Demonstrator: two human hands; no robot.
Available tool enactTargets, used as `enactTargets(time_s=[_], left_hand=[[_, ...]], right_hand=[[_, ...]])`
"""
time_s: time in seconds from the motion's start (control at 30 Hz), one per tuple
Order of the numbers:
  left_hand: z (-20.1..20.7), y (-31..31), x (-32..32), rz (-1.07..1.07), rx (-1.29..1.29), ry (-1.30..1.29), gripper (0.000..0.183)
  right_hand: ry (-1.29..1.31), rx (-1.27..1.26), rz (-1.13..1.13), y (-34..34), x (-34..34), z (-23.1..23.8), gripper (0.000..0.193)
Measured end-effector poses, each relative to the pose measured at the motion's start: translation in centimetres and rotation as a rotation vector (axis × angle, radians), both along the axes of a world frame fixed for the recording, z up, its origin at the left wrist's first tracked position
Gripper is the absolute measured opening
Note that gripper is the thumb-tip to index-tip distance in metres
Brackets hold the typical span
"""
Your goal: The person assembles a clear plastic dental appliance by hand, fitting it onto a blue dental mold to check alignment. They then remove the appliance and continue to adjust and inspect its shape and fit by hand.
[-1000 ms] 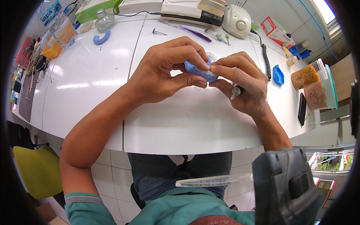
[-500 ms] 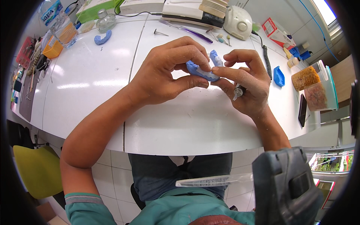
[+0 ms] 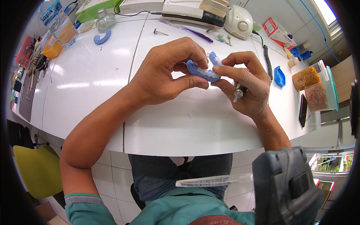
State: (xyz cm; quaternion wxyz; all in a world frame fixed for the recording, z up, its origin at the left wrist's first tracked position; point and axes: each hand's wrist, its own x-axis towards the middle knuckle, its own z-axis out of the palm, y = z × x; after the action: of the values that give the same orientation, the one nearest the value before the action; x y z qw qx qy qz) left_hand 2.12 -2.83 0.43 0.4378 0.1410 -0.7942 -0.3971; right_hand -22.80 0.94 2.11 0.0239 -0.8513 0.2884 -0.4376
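Both hands meet above the white desk around a blue horseshoe-shaped dental model point(image 3: 213, 78) with a white tooth-shaped strip point(image 3: 204, 72) along its curve. My left hand point(image 3: 165, 71) pinches its left side between thumb and fingers. The thumb and index finger of my right hand point(image 3: 251, 82) touch the model's right part, covering some of it. Tucked in the same right hand is a slim metal rotary handpiece point(image 3: 239, 92), its tip pointing down toward me. Farther back on the left lies a second blue horseshoe-shaped piece point(image 3: 102, 38).
At the back stand a white control unit point(image 3: 238, 23) with a coiled cord point(image 3: 267, 62) and a larger white machine point(image 3: 180, 12). A purple pen-like tool point(image 3: 197, 34) lies before them. Rightward are a blue tray point(image 3: 279, 77), food tubs point(image 3: 315, 88) and a phone point(image 3: 302, 110); a water bottle point(image 3: 62, 28) stands left.
The dental model has tilted slightly between my hands, and my right fingers have shifted a little on it. Everything else stays in place.
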Motion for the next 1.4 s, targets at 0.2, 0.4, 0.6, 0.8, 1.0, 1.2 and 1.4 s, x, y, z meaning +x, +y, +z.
enactTargets(time_s=[0.2, 0.4, 0.6, 0.8, 1.0, 1.2, 1.4], left_hand=[[-0.3, 0.1, -0.3, -0.051, 0.181, 0.061, 0.031], [-0.3, -0.1, -0.1, -0.117, 0.308, 0.065, 0.031], [-0.4, -0.2, 0.1, -0.118, 0.372, 0.016, 0.03], [-0.8, -0.3, 0.0, -0.158, 0.43, 0.016, 0.03], [-0.2, -0.3, 0.4, -0.175, 0.476, 0.054, 0.029], [-0.1, -0.1, 0.0, -0.176, 0.386, 0.066, 0.03], [-0.2, 0.1, -0.3, -0.173, 0.383, 0.085, 0.036]], right_hand=[[0.021, -0.025, -0.035, 0.5, 0.0, 0.7, 0.044], [0.023, -0.03, -0.041, 0.5, -0.1, 0.6, 0.047], [0.037, -0.04, -0.037, 0.5, -0.3, 0.4, 0.043], [0.063, -0.003, -0.05, 0.7, -0.2, 0.7, 0.043], [0.057, 0.181, 0.003, 1.3, 0.0, 1.7, 0.028], [0.054, 0.182, 0.002, 1.2, -0.3, 1.9, 0.012], [0.051, 0.168, 0.018, 1.1, -0.3, 1.6, 0.011]])
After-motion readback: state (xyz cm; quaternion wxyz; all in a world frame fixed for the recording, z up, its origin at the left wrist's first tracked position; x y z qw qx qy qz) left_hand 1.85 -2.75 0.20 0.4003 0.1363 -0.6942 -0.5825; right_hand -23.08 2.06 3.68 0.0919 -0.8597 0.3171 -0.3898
